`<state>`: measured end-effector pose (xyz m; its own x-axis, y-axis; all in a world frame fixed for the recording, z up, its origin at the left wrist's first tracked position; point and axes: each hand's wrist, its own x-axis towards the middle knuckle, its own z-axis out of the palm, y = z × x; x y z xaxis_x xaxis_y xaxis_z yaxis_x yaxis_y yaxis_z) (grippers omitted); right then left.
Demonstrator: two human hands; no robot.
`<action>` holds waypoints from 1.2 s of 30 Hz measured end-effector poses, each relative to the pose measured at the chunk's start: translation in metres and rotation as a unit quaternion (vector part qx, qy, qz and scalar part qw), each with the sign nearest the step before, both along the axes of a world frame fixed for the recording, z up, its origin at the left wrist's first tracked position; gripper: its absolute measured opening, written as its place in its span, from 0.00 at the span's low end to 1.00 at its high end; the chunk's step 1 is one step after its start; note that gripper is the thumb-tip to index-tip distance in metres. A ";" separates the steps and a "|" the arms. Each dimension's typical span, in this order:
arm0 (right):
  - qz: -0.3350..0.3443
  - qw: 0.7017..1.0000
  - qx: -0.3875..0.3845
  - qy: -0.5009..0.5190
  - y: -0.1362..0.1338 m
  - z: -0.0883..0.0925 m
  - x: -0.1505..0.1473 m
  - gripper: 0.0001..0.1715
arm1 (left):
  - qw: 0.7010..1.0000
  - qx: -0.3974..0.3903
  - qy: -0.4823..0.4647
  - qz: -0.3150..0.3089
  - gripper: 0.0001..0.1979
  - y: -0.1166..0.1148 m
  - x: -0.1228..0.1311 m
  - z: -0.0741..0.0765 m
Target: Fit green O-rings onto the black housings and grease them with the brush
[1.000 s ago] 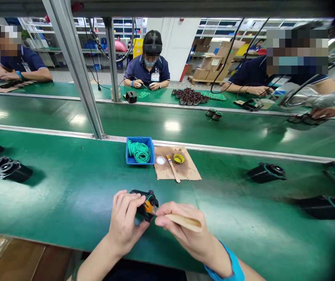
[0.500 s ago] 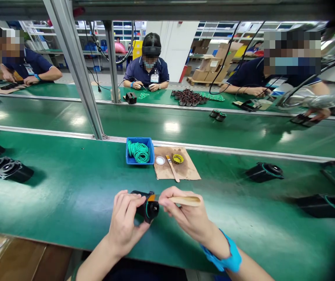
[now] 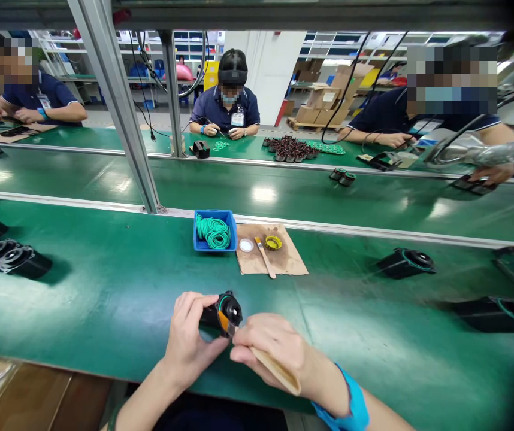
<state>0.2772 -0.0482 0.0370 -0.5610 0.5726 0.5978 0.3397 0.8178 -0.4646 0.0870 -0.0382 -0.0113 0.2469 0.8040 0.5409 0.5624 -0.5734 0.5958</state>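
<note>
My left hand (image 3: 193,338) grips a black housing (image 3: 212,315) with a round end and a green ring around it, tilted toward me above the green bench. In my right hand (image 3: 275,347) is a flat paintbrush (image 3: 277,370) with a pale wooden handle, held near its metal band. Its orange bristles touch the lower side of the housing's round end, by the green ring. Beyond my hands lies a piece of stained cardboard (image 3: 293,263), bearing a second brush (image 3: 265,257), a yellow open tub (image 3: 273,242) and a white lid (image 3: 245,245).
A blue bin (image 3: 200,246) of green rings stands left of the cardboard. More black housings sit at the left (image 3: 27,263) and right (image 3: 403,263). A metal post (image 3: 115,102) rises from the bench's far rail. Co-workers sit across the belt (image 3: 225,179).
My right hand and the brush have moved down, from the top of the housing's round end to its lower side. The housing has turned slightly in my left hand.
</note>
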 end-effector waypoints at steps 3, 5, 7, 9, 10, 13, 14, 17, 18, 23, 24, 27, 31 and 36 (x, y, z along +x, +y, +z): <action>0.018 0.999 0.017 -0.020 -0.002 -0.005 0.004 0.16 | 0.997 -0.063 -0.034 0.009 0.26 0.000 0.001 0.003; 0.028 0.999 0.015 -0.031 -0.002 -0.004 0.007 0.17 | 0.993 -0.104 -0.054 0.010 0.26 0.000 0.001 0.005; 0.042 0.998 0.010 -0.044 -0.001 0.000 0.013 0.19 | 0.987 -0.143 -0.073 0.004 0.25 0.001 0.000 0.006; 0.047 0.997 0.006 -0.055 0.002 0.006 0.020 0.20 | 0.979 -0.178 -0.095 -0.010 0.24 0.002 -0.001 0.005; 0.043 0.998 0.006 -0.048 0.003 0.009 0.025 0.20 | 0.974 -0.196 -0.108 -0.018 0.24 0.002 -0.002 0.005; -0.004 0.999 -0.012 0.042 0.004 0.014 0.042 0.16 | 0.956 -0.247 -0.151 -0.043 0.25 0.004 -0.006 0.002; -0.030 0.995 -0.022 0.090 0.003 0.014 0.047 0.15 | 0.950 -0.261 -0.163 -0.052 0.26 0.004 -0.008 0.001; -0.124 0.966 -0.080 0.210 0.001 0.007 0.057 0.12 | 0.934 -0.296 -0.180 -0.086 0.28 0.005 -0.010 -0.003; -0.150 0.955 -0.111 0.230 0.000 0.003 0.058 0.11 | 0.929 -0.309 -0.180 -0.098 0.29 0.006 -0.011 -0.004; -0.166 0.929 -0.276 0.181 0.001 -0.022 0.053 0.08 | 0.900 -0.374 -0.175 -0.138 0.29 0.012 -0.007 -0.005; -0.159 0.930 -0.287 0.166 0.001 -0.026 0.051 0.09 | 0.896 -0.383 -0.172 -0.145 0.30 0.013 -0.006 -0.005; -0.151 0.931 -0.298 0.146 0.003 -0.033 0.046 0.14 | 0.888 -0.395 -0.163 -0.168 0.29 0.018 -0.004 -0.003; -0.176 0.902 -0.338 0.202 0.005 -0.036 0.043 0.15 | 0.896 -0.370 -0.129 -0.210 0.28 0.029 -0.003 -0.001; -0.193 0.894 -0.338 0.224 0.008 -0.038 0.050 0.18 | 0.886 -0.392 -0.110 -0.223 0.28 0.047 -0.008 -0.002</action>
<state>0.3268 -0.0400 -0.0008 -0.0347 0.9869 0.1578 0.1926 0.1615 -0.9679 0.0794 0.0088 -0.0138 0.5931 0.8024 -0.0664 0.2052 -0.0710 0.9761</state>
